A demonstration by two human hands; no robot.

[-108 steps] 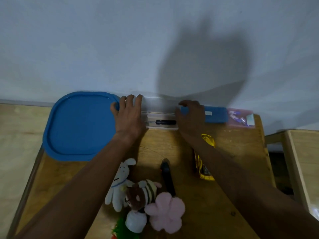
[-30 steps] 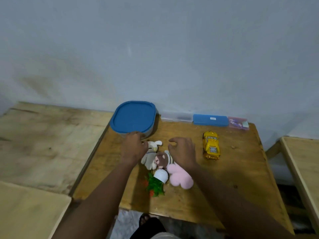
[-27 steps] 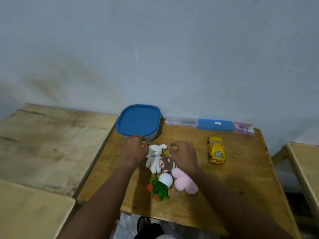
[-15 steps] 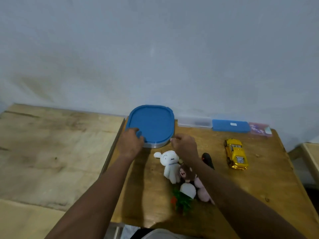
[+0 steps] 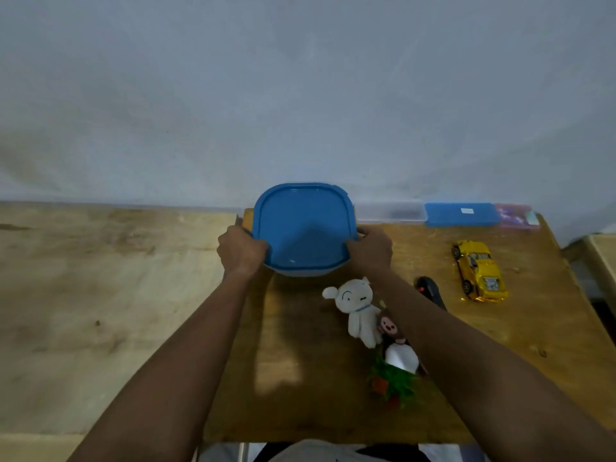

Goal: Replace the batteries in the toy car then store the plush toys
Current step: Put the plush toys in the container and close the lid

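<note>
Plain pale wall (image 5: 300, 95) behind the container, nothing on it. Pale worn wooden surface (image 5: 100, 295) left of the container, bare as far as the view shows. Brown wooden table (image 5: 300, 378) carries everything, pushed up against the wall.

Rounded-square plastic container with a blue lid (image 5: 303, 225) sits at the table's back left corner, lid on, pale base showing under the near edge. Left hand (image 5: 240, 250) holds its left rim and right hand (image 5: 370, 250) its right rim, fingers curled round the edge on both sides. Two-sided hold likely for pulling it closer or prying the lid off so the plush can go in; cannot tell which.

Plush toys heaped in front-right of the container, not stored yet: white plush dog (image 5: 358, 308) nearest, small brown-faced plush (image 5: 388, 326) touching it, green-and-red plush (image 5: 391, 385) farthest, partly under the right forearm. Bunched together, so probably easy to scoop.

Yellow metallic toy car (image 5: 480, 270) well right of the container, on its wheels, no hand on it. Battery hatch not visible, so battery step cannot be confirmed.

Along the wall right of the container: clear plastic case (image 5: 388, 211), blue plastic case (image 5: 461, 214), pinkish packet (image 5: 516, 213), parked out of the way. Small black object (image 5: 430, 288) front-right, too hidden to name.
</note>
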